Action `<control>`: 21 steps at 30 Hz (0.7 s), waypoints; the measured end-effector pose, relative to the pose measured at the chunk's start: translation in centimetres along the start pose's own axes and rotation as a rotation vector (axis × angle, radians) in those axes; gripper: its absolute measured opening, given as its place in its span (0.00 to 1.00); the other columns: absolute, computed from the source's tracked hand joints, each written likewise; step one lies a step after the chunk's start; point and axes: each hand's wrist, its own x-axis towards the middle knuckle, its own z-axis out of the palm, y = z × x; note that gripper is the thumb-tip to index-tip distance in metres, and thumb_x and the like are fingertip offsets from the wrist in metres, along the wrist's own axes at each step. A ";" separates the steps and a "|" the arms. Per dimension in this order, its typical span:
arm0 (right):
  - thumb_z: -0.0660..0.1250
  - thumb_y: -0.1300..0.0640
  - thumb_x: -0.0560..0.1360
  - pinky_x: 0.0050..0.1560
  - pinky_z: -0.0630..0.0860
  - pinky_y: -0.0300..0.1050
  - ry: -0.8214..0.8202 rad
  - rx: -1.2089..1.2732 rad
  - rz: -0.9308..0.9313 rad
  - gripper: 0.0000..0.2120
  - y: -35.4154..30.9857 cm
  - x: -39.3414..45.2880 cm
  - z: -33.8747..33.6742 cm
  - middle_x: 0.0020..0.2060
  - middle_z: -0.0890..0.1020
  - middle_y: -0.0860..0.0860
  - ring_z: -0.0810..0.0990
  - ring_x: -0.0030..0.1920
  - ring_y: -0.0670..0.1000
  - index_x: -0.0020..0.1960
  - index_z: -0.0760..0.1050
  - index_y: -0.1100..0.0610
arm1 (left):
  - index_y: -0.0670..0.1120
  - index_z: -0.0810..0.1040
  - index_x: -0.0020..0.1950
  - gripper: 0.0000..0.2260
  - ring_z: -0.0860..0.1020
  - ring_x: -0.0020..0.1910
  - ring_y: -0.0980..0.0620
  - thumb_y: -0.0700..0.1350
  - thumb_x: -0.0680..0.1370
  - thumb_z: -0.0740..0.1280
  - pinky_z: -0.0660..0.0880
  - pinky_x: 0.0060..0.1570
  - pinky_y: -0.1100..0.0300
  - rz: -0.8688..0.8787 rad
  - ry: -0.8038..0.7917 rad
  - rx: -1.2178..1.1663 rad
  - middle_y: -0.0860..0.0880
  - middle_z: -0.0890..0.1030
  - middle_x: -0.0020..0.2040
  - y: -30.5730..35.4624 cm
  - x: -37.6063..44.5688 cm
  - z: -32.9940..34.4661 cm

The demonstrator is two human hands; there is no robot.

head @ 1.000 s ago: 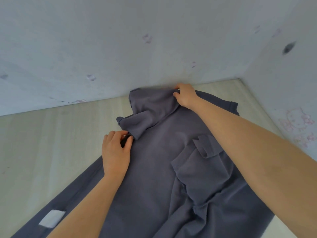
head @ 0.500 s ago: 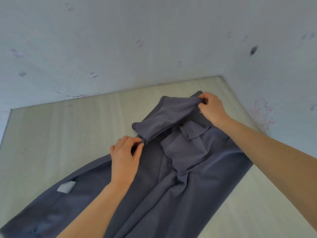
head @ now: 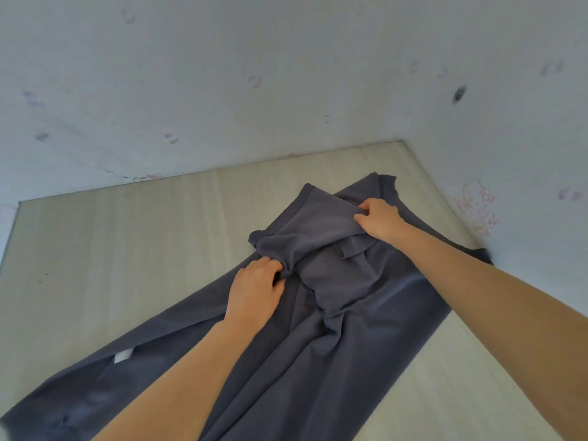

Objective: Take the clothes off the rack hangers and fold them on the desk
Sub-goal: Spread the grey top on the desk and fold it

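A dark grey polo shirt (head: pixel 334 345) lies spread on the pale wooden desk (head: pixel 127 243), its collar end toward the far right corner. One short sleeve (head: pixel 305 224) is folded over onto the shirt's body. My left hand (head: pixel 254 291) pinches the sleeve's near corner. My right hand (head: pixel 380 219) grips the sleeve's far edge near the collar (head: pixel 356 249). A white label (head: pixel 122 356) shows near the hem at lower left.
Pale blue walls (head: pixel 222 90) with faint pink cartoon marks close the desk in at the back and on the right. Bare desk surface lies to the left of the shirt and at the lower right.
Both hands have carried the sleeve to the right, over the shirt's body. The view has shifted, so the shirt sits more to the right and the desk's left edge shows.
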 end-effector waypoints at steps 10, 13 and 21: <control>0.59 0.63 0.70 0.37 0.60 0.48 0.008 0.272 0.092 0.12 1.2 -0.8 -0.8 0.28 0.65 0.51 0.64 0.34 0.52 0.31 0.60 0.54 | 0.50 0.70 0.36 0.10 0.70 0.31 0.56 0.47 0.74 0.69 0.70 0.38 0.60 -0.165 -0.155 -0.278 0.55 0.73 0.32 1.1 -2.7 -0.4; 0.61 0.59 0.75 0.40 0.67 0.47 -0.066 0.323 0.065 0.08 1.5 -1.2 -1.1 0.34 0.72 0.54 0.70 0.38 0.53 0.37 0.71 0.57 | 0.51 0.76 0.43 0.11 0.76 0.38 0.57 0.58 0.74 0.70 0.74 0.47 0.58 -0.315 -0.211 -0.478 0.56 0.79 0.38 2.6 -1.7 -0.1; 0.60 0.66 0.78 0.36 0.72 0.35 0.006 0.719 -0.039 0.10 1.5 -2.6 -3.7 0.40 0.79 0.49 0.76 0.39 0.45 0.49 0.78 0.55 | 0.46 0.81 0.50 0.05 0.83 0.46 0.53 0.39 0.76 0.70 0.80 0.47 0.59 -0.548 0.200 -1.081 0.50 0.84 0.45 6.0 2.7 -2.1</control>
